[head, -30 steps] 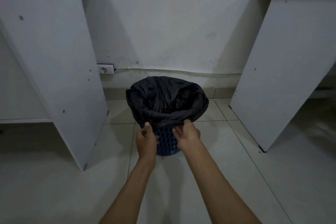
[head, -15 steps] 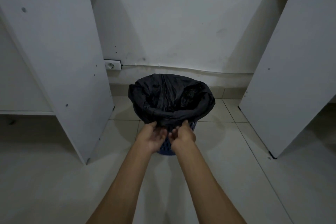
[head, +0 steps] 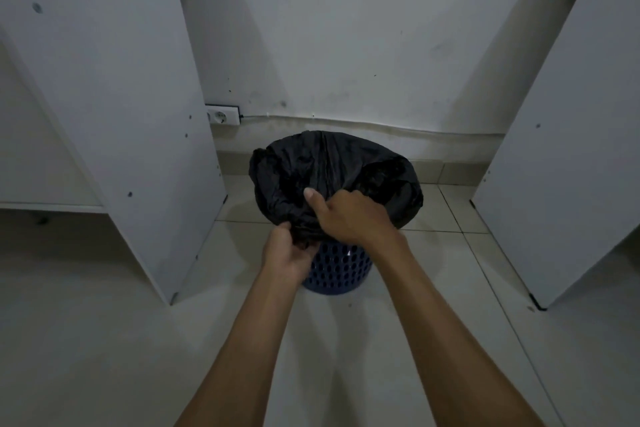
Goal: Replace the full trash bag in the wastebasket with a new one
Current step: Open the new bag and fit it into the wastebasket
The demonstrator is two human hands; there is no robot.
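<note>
A blue perforated wastebasket (head: 341, 272) stands on the tiled floor near the wall. A black trash bag (head: 329, 166) lines it, its top folded over the rim. My left hand (head: 289, 255) grips the bag's near edge, bunched in its fingers just below the rim. My right hand (head: 351, 217) holds a gathered fold of the bag above the near rim, thumb pointing up. The bag's contents are too dark to make out.
White desk side panels stand to the left (head: 114, 107) and to the right (head: 568, 149) of the basket. A wall socket (head: 222, 115) with a cable sits low on the wall behind. Pale floor tiles (head: 86, 340) spread around the basket.
Both hands have moved from under the bag's overhang to gripping it; the near edge is now pulled up and bunched, with the right hand raised over the rim.
</note>
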